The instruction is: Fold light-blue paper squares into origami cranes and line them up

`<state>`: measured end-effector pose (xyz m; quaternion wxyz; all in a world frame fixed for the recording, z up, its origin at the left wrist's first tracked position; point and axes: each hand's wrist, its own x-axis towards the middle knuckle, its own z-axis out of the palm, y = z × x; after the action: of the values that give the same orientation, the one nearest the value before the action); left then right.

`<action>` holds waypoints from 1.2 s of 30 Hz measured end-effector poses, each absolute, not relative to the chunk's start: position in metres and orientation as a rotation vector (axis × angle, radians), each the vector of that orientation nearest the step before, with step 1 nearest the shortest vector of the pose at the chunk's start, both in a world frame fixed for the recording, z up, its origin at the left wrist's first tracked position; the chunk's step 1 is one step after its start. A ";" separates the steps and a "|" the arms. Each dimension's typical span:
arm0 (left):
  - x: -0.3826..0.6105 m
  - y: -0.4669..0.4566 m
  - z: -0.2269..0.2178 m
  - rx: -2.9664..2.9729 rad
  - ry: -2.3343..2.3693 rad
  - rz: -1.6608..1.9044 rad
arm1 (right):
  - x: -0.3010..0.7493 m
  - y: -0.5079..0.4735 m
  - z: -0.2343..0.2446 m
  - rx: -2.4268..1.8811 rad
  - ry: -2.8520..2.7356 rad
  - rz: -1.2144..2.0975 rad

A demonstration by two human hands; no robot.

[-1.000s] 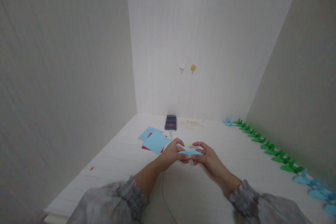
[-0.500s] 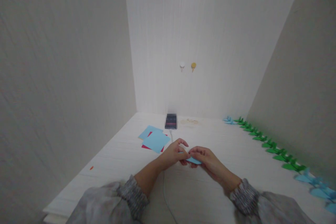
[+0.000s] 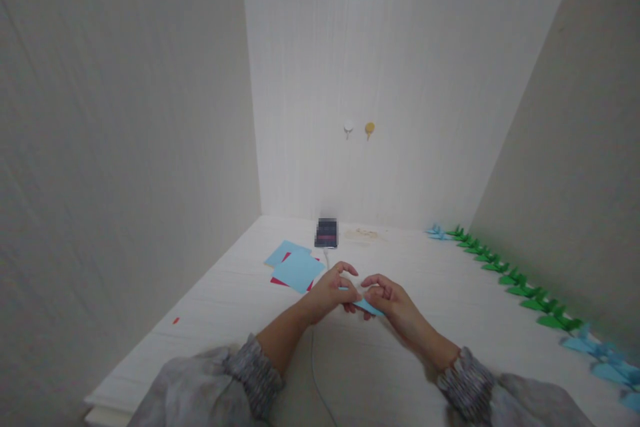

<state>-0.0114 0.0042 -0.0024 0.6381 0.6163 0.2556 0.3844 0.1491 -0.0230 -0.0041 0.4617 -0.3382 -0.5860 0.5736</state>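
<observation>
A folded piece of light blue paper (image 3: 369, 307) is held between my two hands above the white table. My left hand (image 3: 334, 291) pinches its left end, thumb on top and index finger curved above. On the other end, my right hand (image 3: 389, 299) grips with the thumb over the paper and fingers beneath; its index finger is raised and bent. Much of the paper is hidden by the fingers, so its folds cannot be made out. Light blue sheets (image 3: 299, 271) lie left of my hands, with red paper (image 3: 281, 281) showing under them.
A phone (image 3: 327, 233) stands by the back wall, its white cable (image 3: 314, 367) running under my left arm. Folded green paper cranes (image 3: 527, 295) and blue ones (image 3: 607, 361) line the right side. A small orange-red scrap (image 3: 176, 321) lies at left. Two hooks (image 3: 369, 128) are on the wall.
My right index finger has lifted away from the paper and the right thumb has shifted slightly. My left hand keeps its hold almost unmoved. The view has tilted very slightly.
</observation>
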 end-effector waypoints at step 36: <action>-0.003 0.006 -0.005 1.265 0.684 0.963 | 0.144 -0.021 -0.002 -1.128 -1.469 1.091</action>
<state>-0.0026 0.0064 -0.0047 0.6485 0.5563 0.3010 0.4236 0.1440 -0.0209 -0.0021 0.4760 -0.4615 -0.6011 0.4463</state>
